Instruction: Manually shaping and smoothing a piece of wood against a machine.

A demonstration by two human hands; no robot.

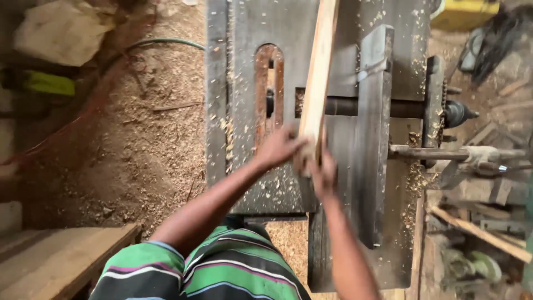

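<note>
Head view | wooden plank (318, 83) lies lengthwise on the dark metal machine surface (244, 66), beside the upright fence (372, 144) | left hand (280, 147) clasps the plank's near end from the left | right hand (323, 173) grips that end from below | sawdust-covered floor (144, 144) at left; stacked boards (50, 261) lower left.
</note>
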